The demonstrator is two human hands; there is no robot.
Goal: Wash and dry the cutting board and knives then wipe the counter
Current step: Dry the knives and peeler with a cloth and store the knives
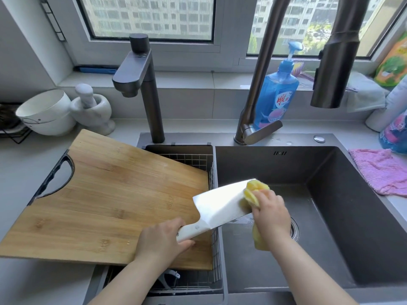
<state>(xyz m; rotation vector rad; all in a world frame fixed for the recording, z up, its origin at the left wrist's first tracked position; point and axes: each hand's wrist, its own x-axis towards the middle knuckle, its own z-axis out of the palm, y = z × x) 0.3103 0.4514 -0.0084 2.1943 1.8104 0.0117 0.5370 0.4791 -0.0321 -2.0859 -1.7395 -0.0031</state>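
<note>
Head view: holds the knife (220,205) by its white handle in the left hand (158,241), fingers curled round it, near 6 o'clock, with the blade slanting out toward 1 o'clock, over the edge of the sink (330,172). Pinches a yellow sponge (253,191) in the right hand (272,216) and presses it on the blade's far end, just right of centre. Has the board (105,199) lying at 9 o'clock, partly on the counter (26,172), partly over the basket (189,159) in the left basin, black handle toward 10 o'clock. Elsewhere: pink cloth (383,170) on the counter at 3 o'clock, blue soap bottle (277,93) at 1 o'clock behind the tap (259,84), mortar (97,113) and bowl (44,113) at 10 o'clock.
</note>
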